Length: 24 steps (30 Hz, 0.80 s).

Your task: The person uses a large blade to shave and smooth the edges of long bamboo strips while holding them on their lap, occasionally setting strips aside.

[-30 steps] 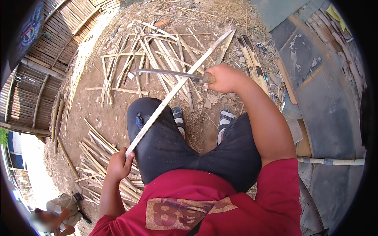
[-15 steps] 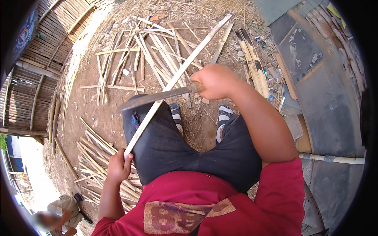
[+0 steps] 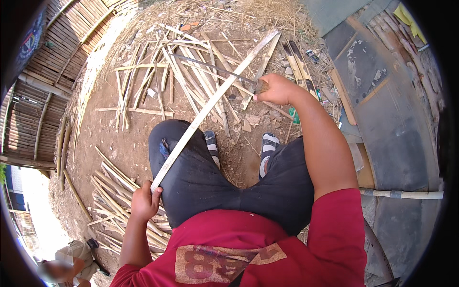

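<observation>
Bamboo slats (image 3: 180, 79) littering dirt (image 3: 124, 138), dark panels (image 3: 397, 129) alongside, left hand (image 3: 146, 202) closed round strip (image 3: 196, 122), right hand (image 3: 278, 89) round knife (image 3: 244, 78)

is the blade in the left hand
No, the right hand holds the long blade by its handle, while the left hand grips the end of a pale strip.

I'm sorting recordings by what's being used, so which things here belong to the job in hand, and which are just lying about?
Job in hand:
- long pale strip, in the left grip
- long-bladed knife, in the right grip
- probably the strip pile and scattered strips

Apparently just lying about:
- green scrap
- orange pieces
- yellow item
</observation>
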{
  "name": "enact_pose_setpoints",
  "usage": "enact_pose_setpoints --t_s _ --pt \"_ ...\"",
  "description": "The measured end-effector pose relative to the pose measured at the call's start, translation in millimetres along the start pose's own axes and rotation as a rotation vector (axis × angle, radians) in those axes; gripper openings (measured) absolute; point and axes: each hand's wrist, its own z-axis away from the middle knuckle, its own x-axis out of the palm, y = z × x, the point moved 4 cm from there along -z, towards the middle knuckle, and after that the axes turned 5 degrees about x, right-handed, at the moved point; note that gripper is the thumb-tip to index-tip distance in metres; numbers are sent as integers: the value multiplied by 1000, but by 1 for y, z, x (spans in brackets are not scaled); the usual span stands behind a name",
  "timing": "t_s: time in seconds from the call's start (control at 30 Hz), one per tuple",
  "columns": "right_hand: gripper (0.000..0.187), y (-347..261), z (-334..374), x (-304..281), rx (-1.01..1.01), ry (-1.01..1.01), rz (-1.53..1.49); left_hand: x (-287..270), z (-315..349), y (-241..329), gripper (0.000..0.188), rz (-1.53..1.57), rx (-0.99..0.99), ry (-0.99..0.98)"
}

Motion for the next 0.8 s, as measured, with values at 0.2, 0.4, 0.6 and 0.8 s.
enact_pose_setpoints --t_s 0.2,0.4,0.6,0.8 --pt "39 -66 34 3 -178 227 251 -4 17 -11 43 14 20 12" --pt "37 27 11 -34 169 272 -98 -8 3 -1 46 12 12 2" --pt "42 -22 23 -11 -157 383 141 -9 17 -5 44 1 17 -6" --pt "57 17 12 -34 89 319 -30 4 6 -13 42 -45 45 43"
